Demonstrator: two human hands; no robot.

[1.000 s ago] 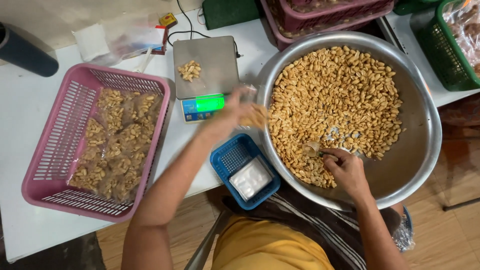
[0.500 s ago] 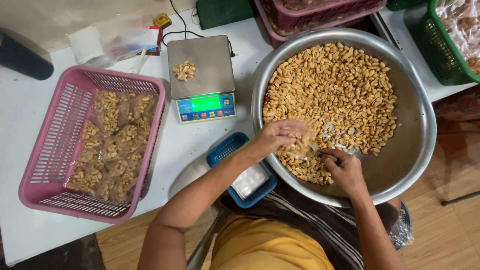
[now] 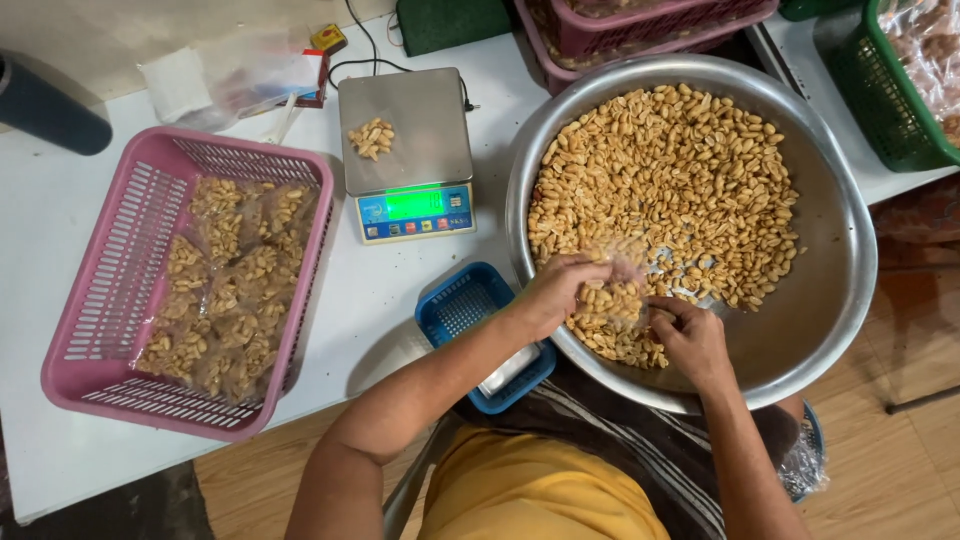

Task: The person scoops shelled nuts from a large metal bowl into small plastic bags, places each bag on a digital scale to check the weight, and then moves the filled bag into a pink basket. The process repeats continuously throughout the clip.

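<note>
On the white desk (image 3: 380,300), a pink slatted basket (image 3: 100,300) at the left holds clear, crinkled packets of peanuts (image 3: 225,290), lying flat. A steel scale (image 3: 405,150) with a green lit display carries a small peanut heap. The round steel bowl (image 3: 830,250) is full of loose peanuts (image 3: 680,180). Over its near edge, the left hand (image 3: 560,295) and right hand (image 3: 690,335) pinch a clear bag (image 3: 612,285) of peanuts between curled fingers, its mouth toward the bowl's middle. A blue basket (image 3: 460,305) sits beside.

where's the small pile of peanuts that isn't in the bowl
In the head view it sits on the scale's steel platform, upper centre, between the pink basket and the big metal bowl.
</note>
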